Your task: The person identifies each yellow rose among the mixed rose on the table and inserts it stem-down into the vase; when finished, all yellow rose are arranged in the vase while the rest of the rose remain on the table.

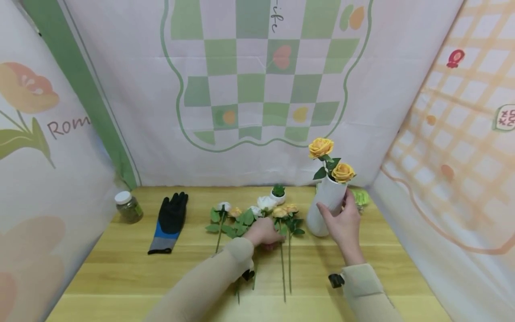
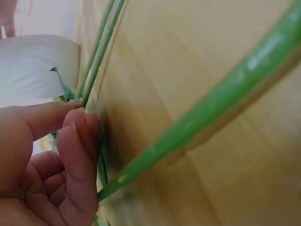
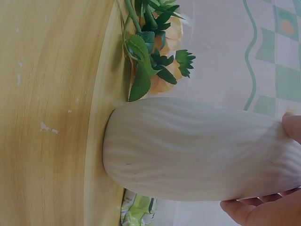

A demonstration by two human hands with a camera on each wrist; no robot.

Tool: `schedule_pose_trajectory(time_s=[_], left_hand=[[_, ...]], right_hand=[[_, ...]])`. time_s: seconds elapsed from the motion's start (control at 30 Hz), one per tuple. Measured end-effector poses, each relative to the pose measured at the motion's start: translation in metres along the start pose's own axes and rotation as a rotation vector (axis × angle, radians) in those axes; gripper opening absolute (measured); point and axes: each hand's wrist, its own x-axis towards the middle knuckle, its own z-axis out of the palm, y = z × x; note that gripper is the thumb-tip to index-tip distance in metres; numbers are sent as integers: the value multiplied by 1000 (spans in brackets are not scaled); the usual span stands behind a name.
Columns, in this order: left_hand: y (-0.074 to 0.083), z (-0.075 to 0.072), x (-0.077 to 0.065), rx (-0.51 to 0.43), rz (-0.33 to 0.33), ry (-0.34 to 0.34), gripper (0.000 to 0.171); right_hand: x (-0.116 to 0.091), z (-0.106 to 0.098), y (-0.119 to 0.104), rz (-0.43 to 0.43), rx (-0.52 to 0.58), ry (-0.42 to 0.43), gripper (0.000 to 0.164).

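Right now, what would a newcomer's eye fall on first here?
Probably two yellow roses in a white vase, held by the right hand on the right of the table. Left of the vase, the left hand is among white and yellow flowers. Further left lies a black and blue glove.

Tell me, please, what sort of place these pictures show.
Probably a small indoor booth arranged for tabletop work, perhaps flower arranging: printed sheets enclose three visible sides of a wooden table, which holds loose long-stemmed flowers and a white vase with two yellow roses.
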Motion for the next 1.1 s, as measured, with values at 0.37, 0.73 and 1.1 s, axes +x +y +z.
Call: schedule_pose_trajectory(time_s=[0.37, 0.73, 1.1], left_hand=[[-1, 0, -4, -305, -52, 22, 31], [8, -19, -10, -594, 33, 107, 10], [26, -54, -10, -976, 100, 198, 20]], right_hand=[[-2, 0, 0, -10, -19, 3, 87], [-1, 0, -2, -3, -32, 15, 88], [-1, 0, -4, 3, -27, 9, 88]])
